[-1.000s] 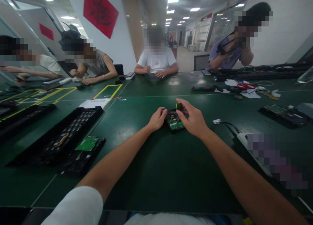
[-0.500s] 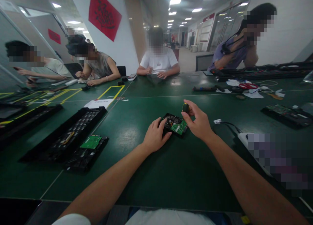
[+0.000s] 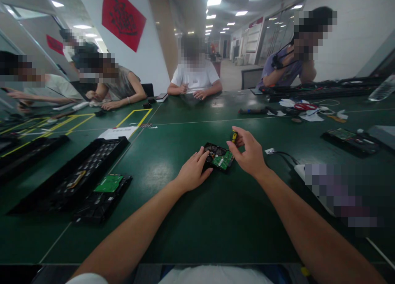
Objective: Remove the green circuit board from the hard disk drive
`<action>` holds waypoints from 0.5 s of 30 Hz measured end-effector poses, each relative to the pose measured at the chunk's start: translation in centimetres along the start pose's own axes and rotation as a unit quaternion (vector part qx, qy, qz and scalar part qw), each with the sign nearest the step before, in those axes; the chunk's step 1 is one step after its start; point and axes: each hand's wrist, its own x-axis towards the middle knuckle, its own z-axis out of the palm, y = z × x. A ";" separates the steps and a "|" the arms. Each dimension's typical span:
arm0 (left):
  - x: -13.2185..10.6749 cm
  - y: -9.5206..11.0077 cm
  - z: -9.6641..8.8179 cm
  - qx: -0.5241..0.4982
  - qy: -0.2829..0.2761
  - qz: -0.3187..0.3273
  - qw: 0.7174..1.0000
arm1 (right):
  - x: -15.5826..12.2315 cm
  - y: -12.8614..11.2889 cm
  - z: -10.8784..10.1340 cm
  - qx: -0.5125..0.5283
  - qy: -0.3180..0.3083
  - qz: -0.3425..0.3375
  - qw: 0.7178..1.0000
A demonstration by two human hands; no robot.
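A hard drive (image 3: pixel 219 157) with its green circuit board facing up lies on the green table in front of me. My left hand (image 3: pixel 194 168) grips its left side, fingers over the top left edge and thumb by the lower edge. Just right of the drive, my right hand (image 3: pixel 247 150) pinches the short black-and-yellow handle of a screwdriver (image 3: pixel 235 136) between thumb and fingers. The screwdriver stands roughly upright; its shaft and tip are hidden by the hand.
To the left lie another drive-like unit with a green board (image 3: pixel 108 183) and a long black tray (image 3: pixel 80 171). A cable (image 3: pixel 285 154) and a pale device (image 3: pixel 311 181) are on the right. Scissors (image 3: pixel 305 106) and scraps lie farther back. Several people sit across the table.
The view has shifted slightly to the right. The screwdriver handle has turned in my right fingers, showing more yellow. My left hand keeps its hold on the hard drive.
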 end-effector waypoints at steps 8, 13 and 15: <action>0.1 0.5 -0.5 0.057 -0.013 -0.038 0.998 | -0.2 0.5 0.1 0.002 0.008 0.012 1.000; -0.1 1.4 -0.3 0.101 -0.009 -0.055 0.993 | -0.2 0.2 0.2 -0.001 0.008 0.018 1.000; -0.5 2.0 -0.1 0.119 -0.004 -0.061 0.991 | -0.2 0.1 0.2 0.002 0.005 0.015 1.000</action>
